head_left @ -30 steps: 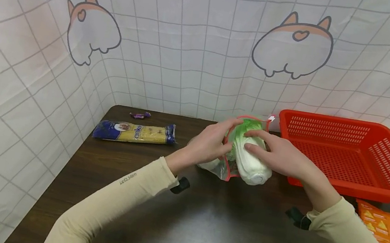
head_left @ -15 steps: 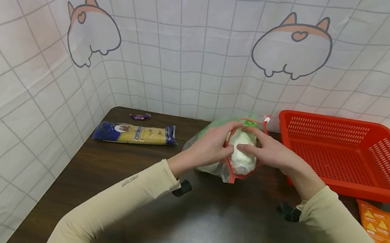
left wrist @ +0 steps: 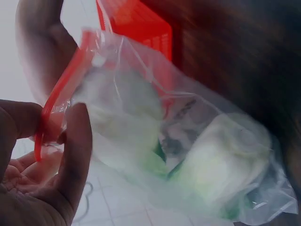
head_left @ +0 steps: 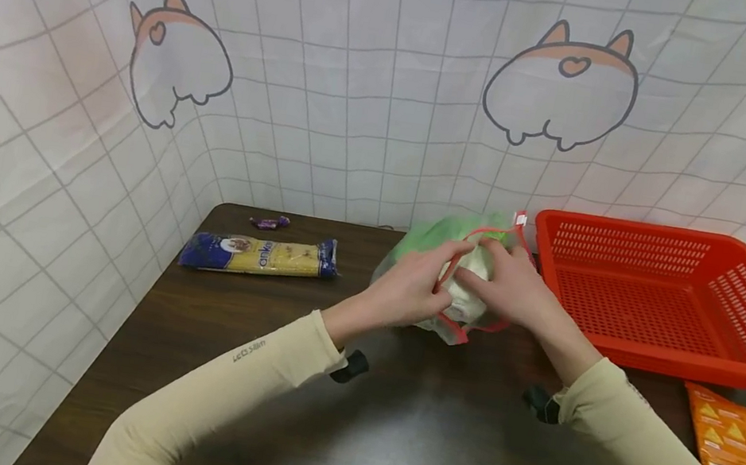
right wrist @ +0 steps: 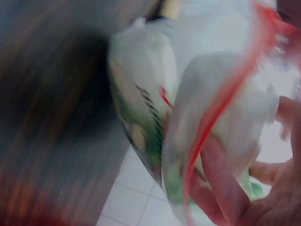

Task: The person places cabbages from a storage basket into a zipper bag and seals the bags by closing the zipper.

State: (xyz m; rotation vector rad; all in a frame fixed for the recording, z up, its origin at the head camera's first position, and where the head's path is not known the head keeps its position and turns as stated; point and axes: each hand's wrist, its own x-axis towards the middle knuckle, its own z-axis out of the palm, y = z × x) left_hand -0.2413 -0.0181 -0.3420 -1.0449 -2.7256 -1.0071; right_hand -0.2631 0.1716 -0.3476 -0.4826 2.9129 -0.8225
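Thumb and fingers of my left hand (head_left: 405, 290) pinch the red zip edge of a clear zip bag (head_left: 406, 252), its mouth spread towards me. My right hand (head_left: 517, 288) reaches into that mouth and grips a pale Chinese cabbage (head_left: 466, 301), base end facing me. In the left wrist view the red zip edge (left wrist: 59, 96) lies between thumb and finger. Deeper inside the bag a second cabbage (left wrist: 223, 155) shows through the film. The right wrist view, blurred, has the right-hand fingers (right wrist: 221, 176) behind the red edge, against the cabbage.
A red plastic basket (head_left: 665, 361) stands at the back right, close to the bag. Orange snack packets (head_left: 745, 457) lie in front of it. At the back left are a blue and yellow pasta pack (head_left: 261, 256) and a purple wrapped candy (head_left: 270, 223) on the dark table (head_left: 385, 443).
The cabbage in my right hand has moved from in front of the bag's mouth to inside it. My left hand keeps its pinch on the zip edge and has shifted slightly right.
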